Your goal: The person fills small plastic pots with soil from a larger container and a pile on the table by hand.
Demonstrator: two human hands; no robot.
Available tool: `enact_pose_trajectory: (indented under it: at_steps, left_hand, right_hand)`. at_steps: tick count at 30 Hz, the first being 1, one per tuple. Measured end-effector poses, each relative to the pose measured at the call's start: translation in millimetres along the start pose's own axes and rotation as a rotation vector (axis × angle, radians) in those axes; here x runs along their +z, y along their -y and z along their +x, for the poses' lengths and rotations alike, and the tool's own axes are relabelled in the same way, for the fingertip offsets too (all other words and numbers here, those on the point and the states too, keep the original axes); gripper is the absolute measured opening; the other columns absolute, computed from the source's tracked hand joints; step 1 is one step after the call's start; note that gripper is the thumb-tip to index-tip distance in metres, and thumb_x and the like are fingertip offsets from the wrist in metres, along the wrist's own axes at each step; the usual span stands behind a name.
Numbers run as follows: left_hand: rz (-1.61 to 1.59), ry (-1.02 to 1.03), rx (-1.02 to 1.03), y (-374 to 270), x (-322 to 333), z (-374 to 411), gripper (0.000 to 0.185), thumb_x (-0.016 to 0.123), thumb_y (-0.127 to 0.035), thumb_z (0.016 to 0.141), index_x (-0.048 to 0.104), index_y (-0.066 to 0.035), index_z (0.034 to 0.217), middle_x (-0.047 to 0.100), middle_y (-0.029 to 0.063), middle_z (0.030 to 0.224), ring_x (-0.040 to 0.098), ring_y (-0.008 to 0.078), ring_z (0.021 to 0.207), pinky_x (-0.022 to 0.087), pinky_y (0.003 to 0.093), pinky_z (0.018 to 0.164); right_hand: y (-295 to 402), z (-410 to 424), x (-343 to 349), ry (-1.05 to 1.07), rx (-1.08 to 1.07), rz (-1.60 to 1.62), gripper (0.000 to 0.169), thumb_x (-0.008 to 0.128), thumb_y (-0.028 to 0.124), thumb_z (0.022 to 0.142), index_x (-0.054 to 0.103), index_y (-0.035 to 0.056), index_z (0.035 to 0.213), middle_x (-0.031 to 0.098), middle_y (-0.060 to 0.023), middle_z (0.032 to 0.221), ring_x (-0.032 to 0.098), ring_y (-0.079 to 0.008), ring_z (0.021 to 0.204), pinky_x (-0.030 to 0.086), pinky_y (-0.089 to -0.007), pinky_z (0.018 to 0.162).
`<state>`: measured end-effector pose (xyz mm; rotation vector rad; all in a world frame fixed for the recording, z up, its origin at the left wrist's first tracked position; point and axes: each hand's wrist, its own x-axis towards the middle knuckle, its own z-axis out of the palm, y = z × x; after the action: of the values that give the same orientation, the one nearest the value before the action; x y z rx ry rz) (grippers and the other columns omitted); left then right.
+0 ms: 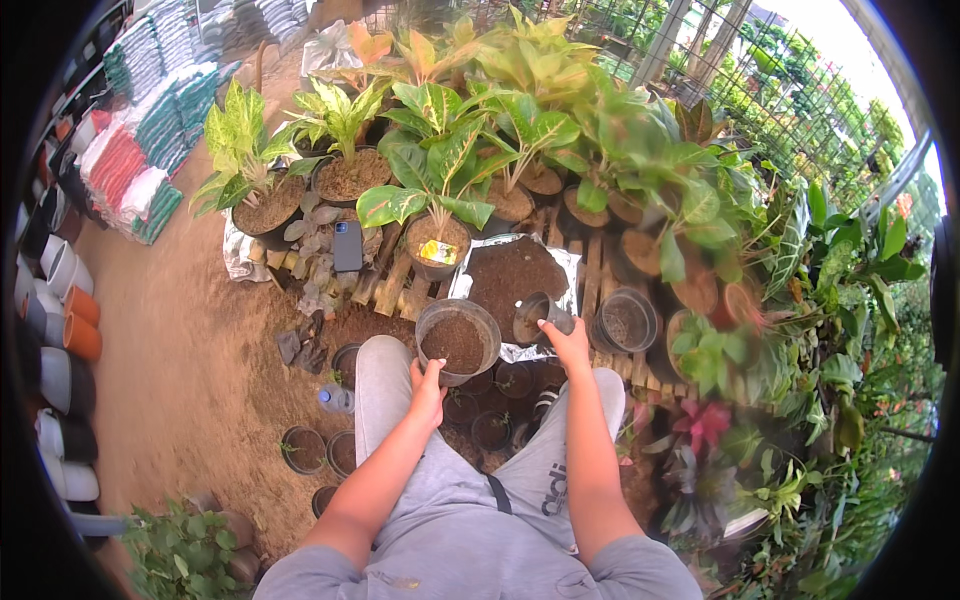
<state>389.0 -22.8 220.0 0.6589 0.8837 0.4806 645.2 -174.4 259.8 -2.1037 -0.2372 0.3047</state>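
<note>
My left hand (429, 391) grips the near rim of a dark plastic plant pot (491, 337), which is partly filled with brown soil (454, 346). In my right hand (568, 341) is a smaller dark pot (551, 311), tilted on its side with its mouth toward the left. That small pot is over an open white and silver bag (568, 270) of dark potting soil (517, 274). To the right of my right hand stands another dark pot (624, 321), with a little soil visible inside.
A slatted wooden pallet (386, 281) bears many potted aglaonema plants (442, 180) and a smartphone (348, 246). Small pots with seedlings (304, 450) and a plastic bottle (335, 399) are on the ground at left. Stacked pots (81, 322) line the far left; dense foliage (847, 352) borders the right.
</note>
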Motion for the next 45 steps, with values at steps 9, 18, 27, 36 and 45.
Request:
enact_pose_trajectory:
  at_steps: [9, 18, 27, 36, 45]
  left_hand:
    - [0.099, -0.002, -0.067, -9.4, 5.5, -9.5, 0.094, 0.074, -0.041, 0.081, 0.021, -0.013, 0.153, 0.036, 0.0153, 0.152, 0.039, 0.0302, 0.137, 0.032, 0.0537, 0.106]
    - [0.064, 0.012, -0.075, -20.0, -5.5, -9.1, 0.102, 0.071, -0.040, 0.083, 0.009, -0.010, 0.158, 0.014, 0.0220, 0.163, 0.011, 0.0440, 0.152, 0.006, 0.0641, 0.120]
    - [0.044, -0.059, -0.047, -30.8, -25.0, -8.5, 0.107, 0.074, -0.042, 0.080, 0.008, -0.012, 0.159, 0.021, 0.0193, 0.162, 0.019, 0.0356, 0.150, 0.014, 0.0588, 0.119]
    - [0.049, -0.084, -0.012, -33.5, -38.6, -7.8, 0.105, 0.073, -0.039, 0.081, 0.009, -0.010, 0.159, 0.022, 0.0205, 0.161, 0.021, 0.0363, 0.150, 0.017, 0.0590, 0.118]
    - [0.071, -0.097, -0.010, -34.3, -45.9, -6.4, 0.107, 0.074, -0.038, 0.081, 0.007, -0.009, 0.159, 0.019, 0.0214, 0.162, 0.020, 0.0373, 0.151, 0.015, 0.0607, 0.119]
  right_hand:
    - [-1.5, 3.0, 38.6, 0.007, -0.106, -0.236, 0.107, 0.091, 0.049, 0.063, 0.046, -0.0103, 0.139, 0.057, -0.0321, 0.132, 0.058, -0.0395, 0.124, 0.046, -0.0444, 0.105]
    - [2.9, 10.9, 71.2, -0.123, 0.143, -0.424, 0.107, 0.091, 0.048, 0.063, 0.041, -0.0023, 0.143, 0.047, -0.0331, 0.137, 0.055, -0.0450, 0.123, 0.048, -0.0474, 0.104]
    - [2.9, 20.0, 112.6, -0.076, 0.215, -0.332, 0.105, 0.089, 0.052, 0.064, 0.043, -0.0041, 0.141, 0.052, -0.0335, 0.131, 0.055, -0.0468, 0.123, 0.048, -0.0478, 0.102]
    - [14.8, 16.7, 145.6, 0.002, 0.303, -0.200, 0.116, 0.085, 0.063, 0.064, 0.039, -0.0016, 0.148, 0.045, -0.0356, 0.143, 0.048, -0.0468, 0.132, 0.043, -0.0491, 0.109]
    - [12.7, 23.8, 159.2, -0.009, 0.352, -0.062, 0.118, 0.085, 0.061, 0.068, 0.032, -0.0044, 0.151, 0.038, -0.0340, 0.149, 0.045, -0.0461, 0.136, 0.040, -0.0474, 0.112]
